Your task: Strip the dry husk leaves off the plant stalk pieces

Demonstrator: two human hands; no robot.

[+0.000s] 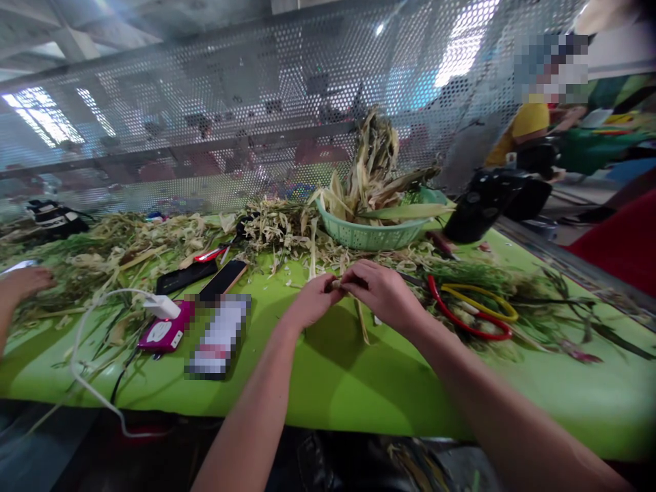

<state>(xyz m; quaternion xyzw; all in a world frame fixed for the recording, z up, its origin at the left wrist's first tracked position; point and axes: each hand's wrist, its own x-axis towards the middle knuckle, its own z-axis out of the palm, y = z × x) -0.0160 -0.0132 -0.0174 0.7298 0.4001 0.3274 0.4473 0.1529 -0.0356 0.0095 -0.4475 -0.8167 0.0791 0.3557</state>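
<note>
Close together over the green tabletop [348,383], my two hands meet at a small piece of dry corn husk [336,283]. My left hand [316,301] pinches its left end. The fingers of my right hand [376,287] are closed on the other end, partly hiding it. A narrow pale strip [362,321] slants down below my right fingers; I cannot tell whether it is joined to the held piece. Just behind the hands stands a light green plastic basket [359,234], heaped with dry corn husks [376,164].
Red-handled scissors [469,328] lie right, by a dark cup [479,205] and plant stems. Left are phones [220,335], a magenta power strip [167,328] and a white cable [76,348]. Another person's hand [31,281] reaches in. A perforated metal screen [230,116] stands behind.
</note>
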